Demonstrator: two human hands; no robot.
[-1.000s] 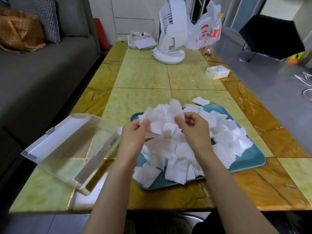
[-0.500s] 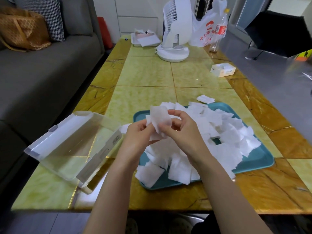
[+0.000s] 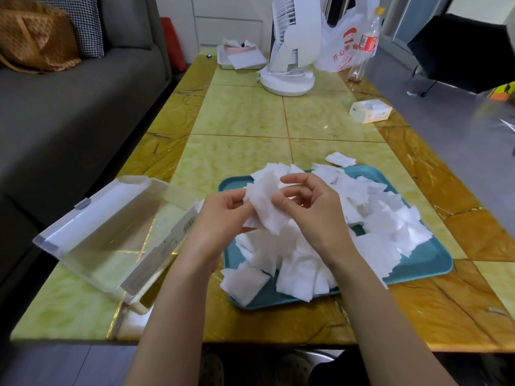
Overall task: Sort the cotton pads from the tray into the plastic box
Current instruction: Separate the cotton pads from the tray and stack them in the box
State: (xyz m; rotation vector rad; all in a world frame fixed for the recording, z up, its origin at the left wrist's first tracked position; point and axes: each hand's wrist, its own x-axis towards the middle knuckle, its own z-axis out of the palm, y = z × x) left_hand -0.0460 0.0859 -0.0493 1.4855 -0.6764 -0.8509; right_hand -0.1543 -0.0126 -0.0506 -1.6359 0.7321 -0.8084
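My left hand (image 3: 220, 218) and right hand (image 3: 312, 215) both pinch a small bunch of cotton pads (image 3: 267, 210) above the near-left part of the teal tray (image 3: 429, 260), where the heap of loose pads (image 3: 367, 215) lies. I judge I am evening the bunch up. I should line its edges flush between thumbs and fingertips and grip lightly. Then I should lay it flat in the open plastic box (image 3: 111, 246) just left of the tray.

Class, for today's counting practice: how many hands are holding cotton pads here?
2. The left hand and the right hand both pinch one small bunch of cotton pads above the tray.
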